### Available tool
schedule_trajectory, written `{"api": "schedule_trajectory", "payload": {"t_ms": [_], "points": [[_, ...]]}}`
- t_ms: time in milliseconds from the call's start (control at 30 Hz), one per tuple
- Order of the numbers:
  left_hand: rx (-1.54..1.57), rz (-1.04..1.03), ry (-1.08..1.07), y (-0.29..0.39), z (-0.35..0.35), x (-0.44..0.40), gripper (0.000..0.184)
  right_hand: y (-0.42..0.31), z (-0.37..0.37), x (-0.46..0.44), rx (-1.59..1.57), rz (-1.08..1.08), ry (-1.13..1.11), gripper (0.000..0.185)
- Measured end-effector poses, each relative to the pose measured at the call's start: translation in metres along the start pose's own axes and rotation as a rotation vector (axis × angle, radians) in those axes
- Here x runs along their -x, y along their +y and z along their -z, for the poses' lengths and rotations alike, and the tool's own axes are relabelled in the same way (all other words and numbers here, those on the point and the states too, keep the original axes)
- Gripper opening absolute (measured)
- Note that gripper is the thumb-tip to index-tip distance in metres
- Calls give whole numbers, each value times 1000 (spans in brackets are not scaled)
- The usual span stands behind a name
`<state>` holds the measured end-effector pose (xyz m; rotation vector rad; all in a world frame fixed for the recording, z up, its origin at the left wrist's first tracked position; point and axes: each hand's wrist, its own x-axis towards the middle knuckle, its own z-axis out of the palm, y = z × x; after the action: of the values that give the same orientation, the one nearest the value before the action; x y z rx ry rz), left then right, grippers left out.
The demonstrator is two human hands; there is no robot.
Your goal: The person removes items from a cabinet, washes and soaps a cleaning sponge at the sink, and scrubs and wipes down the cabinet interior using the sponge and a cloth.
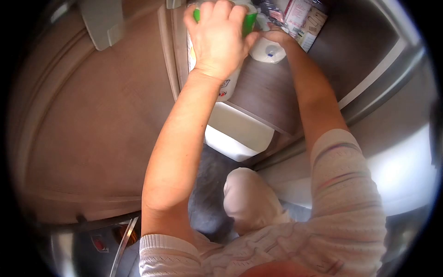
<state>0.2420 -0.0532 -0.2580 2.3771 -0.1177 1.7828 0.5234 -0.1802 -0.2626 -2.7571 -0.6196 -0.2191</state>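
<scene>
My left hand [218,39] is closed over the top of a tall white container [230,88] with a green band or lid [249,24] near its upper end. Small printed marks show low on its side; the hand and forearm cover much of it. My right hand [278,34] reaches to a smaller white container [266,51] with a blue mark and appears to grip its far side. Some of those fingers are hidden. Below the tall container stands a white open bin [237,134].
Packets with printed labels [304,21] lie at the back of a brown wooden shelf [265,92]. A brown door panel [97,120] stands on the left. My bent knee [249,198] is below, over a dark floor [207,184].
</scene>
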Motion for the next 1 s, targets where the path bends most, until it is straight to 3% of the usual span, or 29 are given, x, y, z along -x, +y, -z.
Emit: {"api": "schedule_trajectory", "payload": {"t_ms": [67,167,300,467,533,700,900,1000], "points": [[-107,-41,133,1,-17,4,42,-5,-4,3,59,-6,-96,110],[-95,-47,133,3,-17,6,41,-18,-5,11,207,22,-94,114],[-104,-57,147,8,-22,8,41,-9,-12,10,90,-11,-45,116],[-94,-55,154,8,-21,8,40,50,-27,-25,-270,29,-25,102],[-62,-44,158,6,-19,7,40,58,-24,-24,-416,-11,-105,111],[70,17,127,0,-18,0,37,66,-20,-26,-535,-400,-208,116],[219,94,-18,35,18,-1,39,34,-18,3,-594,-612,-129,109],[271,203,-106,44,45,-4,56,22,-15,30,-624,-698,-67,106]]}}
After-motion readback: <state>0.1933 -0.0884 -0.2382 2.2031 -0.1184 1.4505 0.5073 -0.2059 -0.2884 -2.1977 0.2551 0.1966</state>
